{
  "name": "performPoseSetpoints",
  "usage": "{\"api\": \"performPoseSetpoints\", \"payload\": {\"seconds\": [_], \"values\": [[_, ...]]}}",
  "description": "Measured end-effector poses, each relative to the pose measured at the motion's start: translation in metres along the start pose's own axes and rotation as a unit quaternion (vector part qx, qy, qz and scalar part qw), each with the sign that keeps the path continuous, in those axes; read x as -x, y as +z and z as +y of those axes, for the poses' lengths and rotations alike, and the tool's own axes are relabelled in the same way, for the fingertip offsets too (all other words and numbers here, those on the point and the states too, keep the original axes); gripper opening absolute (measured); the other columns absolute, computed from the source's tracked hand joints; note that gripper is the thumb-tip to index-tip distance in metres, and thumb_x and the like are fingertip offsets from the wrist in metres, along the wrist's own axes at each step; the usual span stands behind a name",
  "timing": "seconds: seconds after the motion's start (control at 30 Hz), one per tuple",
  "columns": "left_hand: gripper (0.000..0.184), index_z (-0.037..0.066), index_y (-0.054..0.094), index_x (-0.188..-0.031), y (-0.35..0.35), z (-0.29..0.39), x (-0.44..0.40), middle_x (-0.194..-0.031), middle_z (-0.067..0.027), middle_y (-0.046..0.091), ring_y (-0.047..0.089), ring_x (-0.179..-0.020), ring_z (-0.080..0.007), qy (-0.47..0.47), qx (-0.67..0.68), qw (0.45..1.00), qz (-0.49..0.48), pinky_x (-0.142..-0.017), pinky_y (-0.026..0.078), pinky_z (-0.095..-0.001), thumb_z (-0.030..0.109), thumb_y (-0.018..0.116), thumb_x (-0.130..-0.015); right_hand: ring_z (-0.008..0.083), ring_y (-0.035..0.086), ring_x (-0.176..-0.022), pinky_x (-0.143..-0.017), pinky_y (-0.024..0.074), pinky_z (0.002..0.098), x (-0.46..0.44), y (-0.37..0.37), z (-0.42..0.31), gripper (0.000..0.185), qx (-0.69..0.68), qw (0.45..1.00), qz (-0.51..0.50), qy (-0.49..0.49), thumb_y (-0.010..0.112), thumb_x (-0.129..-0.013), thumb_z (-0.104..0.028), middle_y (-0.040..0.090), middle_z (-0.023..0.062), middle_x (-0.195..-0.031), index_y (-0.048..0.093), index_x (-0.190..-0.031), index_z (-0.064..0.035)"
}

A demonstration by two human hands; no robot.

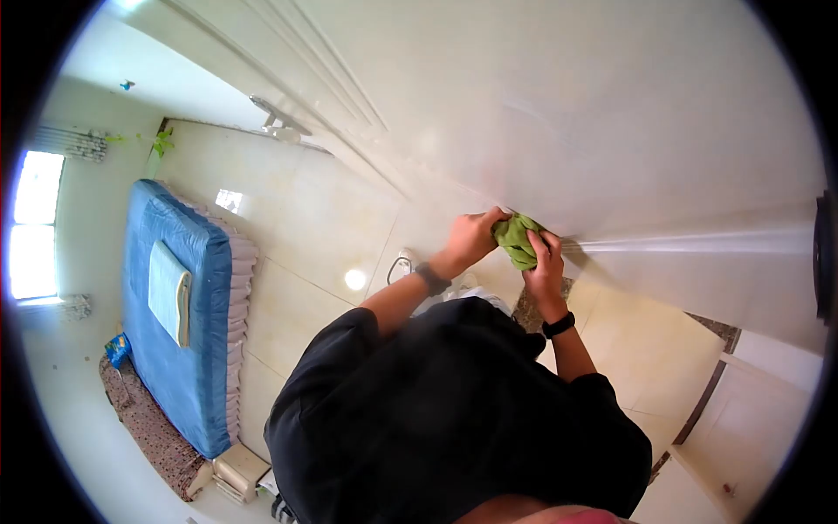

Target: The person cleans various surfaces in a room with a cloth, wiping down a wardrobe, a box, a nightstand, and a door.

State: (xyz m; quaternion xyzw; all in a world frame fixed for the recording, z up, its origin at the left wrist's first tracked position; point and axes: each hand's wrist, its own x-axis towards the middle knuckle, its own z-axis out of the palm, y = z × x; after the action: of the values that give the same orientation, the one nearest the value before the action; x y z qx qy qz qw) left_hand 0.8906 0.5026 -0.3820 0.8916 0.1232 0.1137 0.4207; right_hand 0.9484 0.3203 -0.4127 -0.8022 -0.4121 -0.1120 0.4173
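Observation:
A crumpled green cloth (pixel 517 240) is held between my two hands, close to the edge of a white wall or door frame (pixel 611 140). My left hand (pixel 472 237) grips the cloth's left side, its fingers closed near the top. From the right, my right hand (pixel 545 264) has its fingers curled over the cloth. Each wrist wears a dark band. Whether the cloth touches the white surface cannot be made out for certain.
A white door with a metal handle (pixel 281 120) is at the upper left. Beyond it stands a bed with a blue cover (pixel 192 262) and a folded pale towel (pixel 168 293). Another door (pixel 742 419) is at the lower right. Tiled floor (pixel 297 218) lies below.

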Motion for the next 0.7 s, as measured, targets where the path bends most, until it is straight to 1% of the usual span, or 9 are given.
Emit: {"api": "performPoseSetpoints", "payload": {"seconds": [0.1,0.13,0.23,0.27,0.4,0.5,0.63,0.67,0.7], "values": [[0.029,0.014,0.065,-0.107,-0.005,-0.006,0.003,-0.090,-0.0121,0.069,0.067,-0.081,-0.0312,-0.012,0.031,0.999,0.004,-0.071,0.053,-0.0367,0.014,0.069,-0.079,0.0371,0.053,-0.107,-0.085,0.0498,0.0411,-0.008,0.006,-0.016,0.066,0.003,1.000,0.013,0.015,0.065,-0.066,0.014,0.049,0.0161,-0.118,0.053,-0.126,-0.0105],[0.029,0.014,0.065,-0.108,-0.009,-0.011,0.003,-0.091,-0.0120,0.069,0.067,-0.082,-0.0312,-0.015,0.039,0.999,0.008,-0.071,0.053,-0.0366,0.014,0.069,-0.078,0.0378,0.051,-0.110,-0.089,0.0479,0.0415,-0.012,0.011,-0.023,0.063,-0.017,1.000,0.004,0.025,0.063,-0.068,0.015,0.048,0.0172,-0.120,0.052,-0.126,-0.0085],[0.026,0.011,0.063,-0.098,-0.029,-0.037,0.003,-0.076,-0.0118,0.067,0.066,-0.071,-0.0325,0.007,0.038,0.994,0.103,-0.061,0.053,-0.0382,0.009,0.072,-0.074,0.0382,0.051,-0.111,-0.090,0.0476,0.0421,-0.034,0.036,-0.045,0.063,-0.030,0.998,-0.033,0.032,0.062,-0.069,0.015,0.048,0.0179,-0.122,0.052,-0.128,-0.0073],[0.028,0.011,0.063,-0.100,-0.042,-0.045,0.003,-0.080,-0.0128,0.068,0.066,-0.074,-0.0337,-0.023,0.054,0.993,0.105,-0.063,0.053,-0.0380,0.009,0.073,-0.074,0.0385,0.051,-0.112,-0.090,0.0473,0.0424,-0.043,0.049,-0.053,0.064,-0.042,0.998,-0.039,0.026,0.061,-0.071,0.015,0.047,0.0184,-0.123,0.051,-0.130,-0.0072],[0.039,0.010,0.062,-0.110,-0.102,-0.072,0.005,-0.098,-0.0143,0.068,0.066,-0.090,-0.0329,-0.082,0.078,0.984,0.134,-0.073,0.052,-0.0371,0.004,0.071,-0.073,0.0384,0.050,-0.113,-0.090,0.0473,0.0413,-0.078,0.097,-0.087,0.067,-0.074,0.995,-0.072,0.008,0.066,-0.071,0.008,0.046,0.0189,-0.124,0.048,-0.134,-0.0072],[0.042,0.010,0.061,-0.113,-0.131,-0.094,0.006,-0.102,-0.0145,0.068,0.065,-0.093,-0.0323,-0.109,0.100,0.975,0.167,-0.075,0.052,-0.0371,0.001,0.070,-0.073,0.0395,0.048,-0.115,-0.096,0.0431,0.0424,-0.101,0.120,-0.112,0.070,-0.128,0.986,-0.105,0.025,0.066,-0.071,0.008,0.044,0.0193,-0.127,0.046,-0.136,-0.0063],[0.043,0.007,0.061,-0.114,-0.163,-0.084,0.000,-0.106,-0.0133,0.067,0.066,-0.093,-0.0263,-0.055,0.144,0.973,0.169,-0.074,0.055,-0.0322,-0.005,0.068,-0.074,0.0397,0.046,-0.118,-0.097,0.0436,0.0415,-0.115,0.123,-0.139,0.072,-0.130,0.987,-0.083,0.051,0.068,-0.071,0.007,0.043,0.0196,-0.129,0.045,-0.138,-0.0075],[0.043,0.006,0.062,-0.114,-0.164,-0.084,-0.001,-0.106,-0.0129,0.067,0.067,-0.092,-0.0253,-0.044,0.150,0.974,0.166,-0.073,0.055,-0.0312,-0.006,0.067,-0.073,0.0369,0.049,-0.116,-0.093,0.0469,0.0398,-0.113,0.121,-0.139,0.071,-0.106,0.991,-0.067,0.039,0.068,-0.073,0.002,0.044,0.0174,-0.127,0.044,-0.139,-0.0106],[0.042,0.006,0.062,-0.113,-0.162,-0.082,-0.001,-0.106,-0.0124,0.067,0.067,-0.091,-0.0242,-0.035,0.159,0.973,0.161,-0.072,0.055,-0.0303,-0.006,0.067,-0.073,0.0370,0.049,-0.116,-0.092,0.0471,0.0397,-0.109,0.117,-0.138,0.071,-0.094,0.993,-0.063,0.043,0.068,-0.072,0.002,0.045,0.0176,-0.127,0.044,-0.138,-0.0109]]}}
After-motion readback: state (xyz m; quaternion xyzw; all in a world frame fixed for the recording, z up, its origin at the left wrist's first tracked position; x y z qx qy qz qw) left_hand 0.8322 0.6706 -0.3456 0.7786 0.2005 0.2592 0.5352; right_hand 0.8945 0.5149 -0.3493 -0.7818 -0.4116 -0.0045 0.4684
